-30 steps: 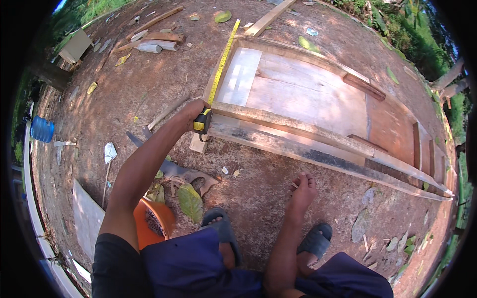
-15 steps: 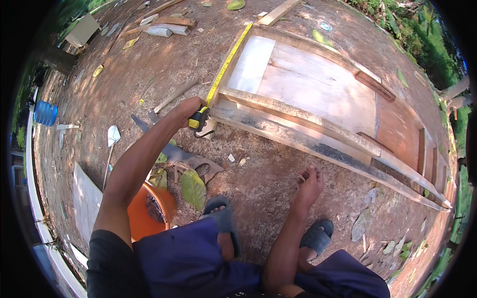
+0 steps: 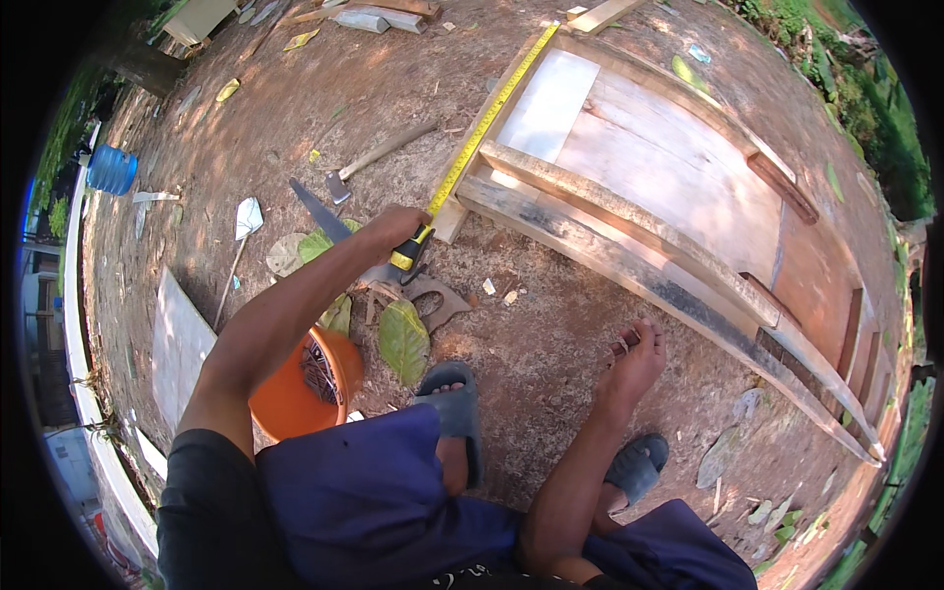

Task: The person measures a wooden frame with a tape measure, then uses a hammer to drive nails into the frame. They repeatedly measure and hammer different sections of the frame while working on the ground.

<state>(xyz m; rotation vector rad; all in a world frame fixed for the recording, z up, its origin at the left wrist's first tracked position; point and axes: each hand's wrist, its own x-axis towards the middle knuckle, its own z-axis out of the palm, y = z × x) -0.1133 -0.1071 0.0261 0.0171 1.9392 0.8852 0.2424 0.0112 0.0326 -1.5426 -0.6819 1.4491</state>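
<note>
- Left hand (image 3: 403, 228): closed around the tape measure (image 3: 404, 258), black and yellow, just off the frame's near left corner; fingertips hidden.
- Right hand (image 3: 634, 364): fingers loosely curled, near side of the frame, touching no wood — seemingly empty, though the shaded palm leaves this uncertain.
- Stage, as judged: rails and panel already together; yellow blade (image 3: 489, 118) drawn out along the left end to the far corner, not yet run back into its case.
- Wooden frame (image 3: 629, 231): long, flat on the ground, far of the feet and running to the right; rails weathered, the nearest blackened midway; crosspieces at the right end.
- Panel (image 3: 669, 162): pale — whitish at left, reddish at right.
- Out of hand, to the left: hammer (image 3: 379, 162), handsaw (image 3: 321, 211), orange bucket (image 3: 339, 369).
</note>
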